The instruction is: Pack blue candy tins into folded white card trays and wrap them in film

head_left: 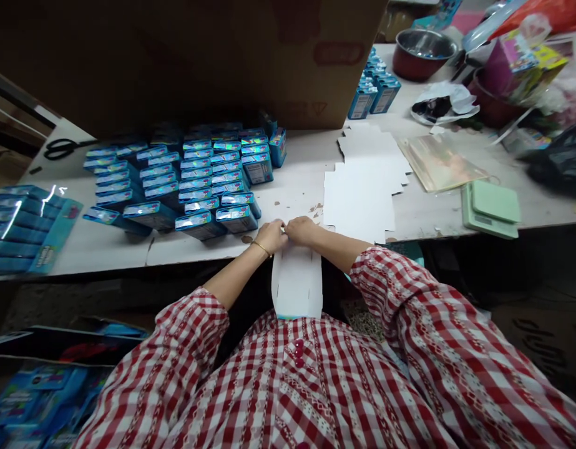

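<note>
White carton (297, 280) lies between torso (297, 386) and hands (270, 237) (302, 231), both pinching its far end.

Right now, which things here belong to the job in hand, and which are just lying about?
Likely part of the job:
white card, between the left hand and right hand
flat sheets
blue packs

Apparently just lying about:
scissors
scale
bowl

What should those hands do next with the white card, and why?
Maybe the left hand and right hand should gently press the white card into shape at its far end. They meet there, fingers close together, with the card stretching back toward the checked shirt, while flat white sheets lie on the table.
</note>
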### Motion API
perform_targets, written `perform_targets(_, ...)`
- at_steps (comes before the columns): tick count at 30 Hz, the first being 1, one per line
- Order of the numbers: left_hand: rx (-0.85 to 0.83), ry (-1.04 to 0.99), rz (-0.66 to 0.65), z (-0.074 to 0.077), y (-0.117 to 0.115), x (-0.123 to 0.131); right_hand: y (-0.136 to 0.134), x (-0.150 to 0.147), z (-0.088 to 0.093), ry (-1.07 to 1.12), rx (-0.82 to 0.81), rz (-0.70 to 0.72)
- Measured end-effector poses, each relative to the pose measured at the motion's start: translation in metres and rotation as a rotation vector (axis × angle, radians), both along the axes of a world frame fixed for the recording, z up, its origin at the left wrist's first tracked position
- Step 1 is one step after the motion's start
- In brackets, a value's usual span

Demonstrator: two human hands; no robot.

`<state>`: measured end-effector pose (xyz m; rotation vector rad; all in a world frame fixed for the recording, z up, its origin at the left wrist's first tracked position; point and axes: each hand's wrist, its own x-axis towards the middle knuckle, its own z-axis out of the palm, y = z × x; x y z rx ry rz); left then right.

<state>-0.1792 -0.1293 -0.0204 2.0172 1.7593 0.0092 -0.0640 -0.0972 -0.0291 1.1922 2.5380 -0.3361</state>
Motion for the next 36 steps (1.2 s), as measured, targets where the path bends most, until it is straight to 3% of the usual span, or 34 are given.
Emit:
perform_targets(5,0.505,-0.159,-0.1,0.009,-0.06,0.004,0.027,0.042,0.002,-0.098,-0.076,-0.336)
perform_targets(8,0.542,-0.109,-0.14,-0.001,-0.082,0.013,0.034,0.073,0.003,-0.138,-0.104,-0.489)
perform_targets(10,0.509,-0.036,-0.138,-0.013,-0.078,0.017,0.027,0.086,0.006,-0.151,-0.135,-0.552)
perform_targets(12,0.444,0.03,-0.138,-0.024,-0.061,0.018,0.008,0.093,0.011,-0.066,-0.029,-0.583)
perform_targets(14,0.327,0.056,-0.168,-0.031,-0.039,0.015,-0.018,0.093,0.014,0.123,0.209,-0.491)
perform_targets(16,0.227,0.034,-0.217,-0.033,-0.022,0.011,-0.044,0.088,0.011,0.292,0.402,-0.265)
perform_targets(19,0.317,0.016,-0.21,-0.036,-0.02,0.005,-0.066,0.079,-0.008,0.308,0.4,-0.033)
perform_targets(22,0.434,0.095,-0.155,-0.043,-0.039,0.0,-0.062,0.076,-0.029,0.24,0.359,-0.065)
perform_targets(26,0.347,0.171,-0.203,-0.051,-0.054,-0.004,-0.045,0.076,-0.036,0.15,0.295,-0.028)
perform_targets(33,0.241,0.176,-0.241,-0.044,-0.044,-0.005,-0.035,0.077,-0.009,0.133,0.124,0.038)
perform_targets(36,0.259,0.141,-0.232,-0.044,-0.049,0.006,-0.021,0.07,0.006,0.255,0.257,0.064)
